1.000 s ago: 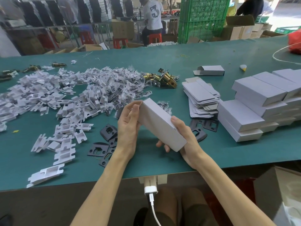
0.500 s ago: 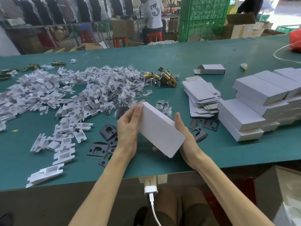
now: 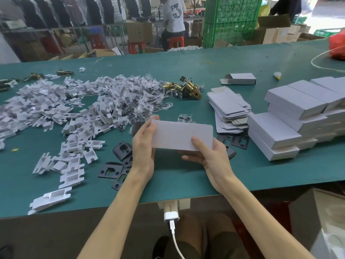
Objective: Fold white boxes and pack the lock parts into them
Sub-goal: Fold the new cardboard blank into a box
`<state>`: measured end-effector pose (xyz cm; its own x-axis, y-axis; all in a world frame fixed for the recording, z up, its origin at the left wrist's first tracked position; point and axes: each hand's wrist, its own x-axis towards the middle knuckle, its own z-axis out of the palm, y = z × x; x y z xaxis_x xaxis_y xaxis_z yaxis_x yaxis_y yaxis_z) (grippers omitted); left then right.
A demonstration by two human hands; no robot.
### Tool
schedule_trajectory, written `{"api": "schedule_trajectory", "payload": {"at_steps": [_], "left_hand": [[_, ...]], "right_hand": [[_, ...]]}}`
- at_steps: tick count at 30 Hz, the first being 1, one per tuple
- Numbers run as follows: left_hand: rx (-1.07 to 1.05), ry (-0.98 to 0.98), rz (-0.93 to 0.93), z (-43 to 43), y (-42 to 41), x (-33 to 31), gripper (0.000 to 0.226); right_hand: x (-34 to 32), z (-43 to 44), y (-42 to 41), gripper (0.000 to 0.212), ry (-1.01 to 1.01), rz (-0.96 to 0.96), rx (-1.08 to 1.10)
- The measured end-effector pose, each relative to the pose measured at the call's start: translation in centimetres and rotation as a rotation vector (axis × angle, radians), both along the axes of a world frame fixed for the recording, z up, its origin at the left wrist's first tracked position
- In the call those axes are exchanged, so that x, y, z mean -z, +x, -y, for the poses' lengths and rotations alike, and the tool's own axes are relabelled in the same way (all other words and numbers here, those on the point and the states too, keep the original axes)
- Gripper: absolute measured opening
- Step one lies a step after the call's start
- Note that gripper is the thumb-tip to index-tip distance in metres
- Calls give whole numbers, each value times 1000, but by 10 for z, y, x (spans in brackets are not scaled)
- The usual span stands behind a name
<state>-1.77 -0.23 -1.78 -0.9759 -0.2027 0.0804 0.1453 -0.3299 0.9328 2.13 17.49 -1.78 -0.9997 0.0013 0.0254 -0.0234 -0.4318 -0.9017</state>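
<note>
White box (image 3: 182,135), closed, is clasped at each end by my left grip (image 3: 143,148) and right grip (image 3: 211,156); packing looks done, so it should join the stack (image 3: 291,128) next.

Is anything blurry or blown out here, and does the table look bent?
Head view: the white box, gripped by the left hand and right hand, is motion-blurred; daylight blows out the top right corner; the wide lens bows the green table at its edges.
</note>
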Motion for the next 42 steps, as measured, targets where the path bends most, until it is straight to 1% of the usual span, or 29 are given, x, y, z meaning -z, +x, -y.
{"api": "schedule_trajectory", "payload": {"at_steps": [3,5,6,8,11,18,23,26,30,34,42], "left_hand": [[28,66,-5,1,0,-3,31],[87,129,-12,1,0,-4,36],[114,129,-11,0,0,-4,39],[130,81,-6,-3,1,-4,38],[116,28,-6,-4,1,-3,38],[117,8,6,-5,2,-3,40],[152,71,3,-3,2,-4,39],[155,75,-7,-4,1,-4,39],[162,38,-44,-5,2,-4,36],[183,24,-35,-5,3,-5,34],[184,-38,-25,-6,5,-5,44]], "right_hand": [[-5,-1,2,31,-40,33,-63],[-7,-1,3,33,-53,40,-112],[-7,-1,3,34,-52,38,-123],[-6,-1,2,35,-53,29,-131],[-5,-1,2,30,-72,10,-132],[-4,-1,2,28,-88,-9,-124],[-4,-1,2,29,-84,-14,-118],[-4,0,2,28,-87,-15,-118],[-6,-1,3,32,-100,-3,-94],[-7,-1,4,34,-125,2,-69],[-8,-1,3,39,-145,14,-44]]}}
